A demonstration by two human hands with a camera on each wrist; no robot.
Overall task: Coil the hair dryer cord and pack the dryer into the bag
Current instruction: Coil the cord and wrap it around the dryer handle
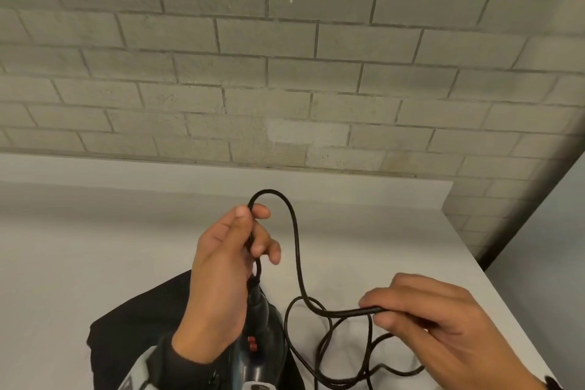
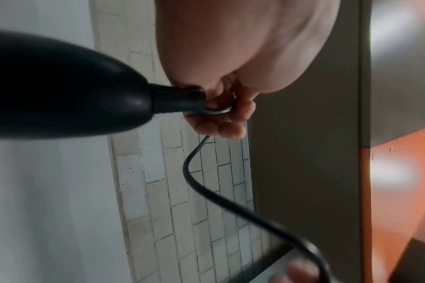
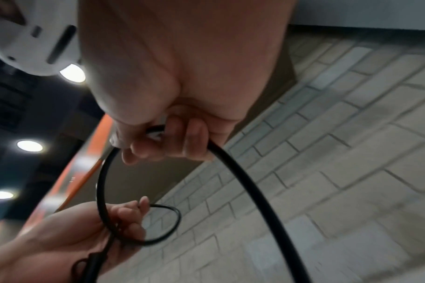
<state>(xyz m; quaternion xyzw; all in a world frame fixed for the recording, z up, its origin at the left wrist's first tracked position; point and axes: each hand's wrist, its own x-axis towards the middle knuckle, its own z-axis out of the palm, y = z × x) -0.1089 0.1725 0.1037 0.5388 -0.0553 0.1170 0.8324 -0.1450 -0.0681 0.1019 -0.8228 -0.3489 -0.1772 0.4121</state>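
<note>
Hanging handle-up from the left hand (image 1: 226, 266), the hair dryer (image 1: 259, 339) ran lengthwise toward me; the right hand (image 1: 433, 323) pinched its cord (image 1: 296, 250). Only the head view showed the black bag (image 1: 136, 336).

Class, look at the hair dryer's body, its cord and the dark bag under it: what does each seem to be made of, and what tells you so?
Hair dryer: likely hard moulded plastic, black and glossy; highlights slide over its smooth curve.
Cord: probably rubber or soft plastic sheathing, matt black; it bends in loose loops.
Bag: apparently woven fabric, matt black; it lies limp and flat, though detail is faint.
</note>
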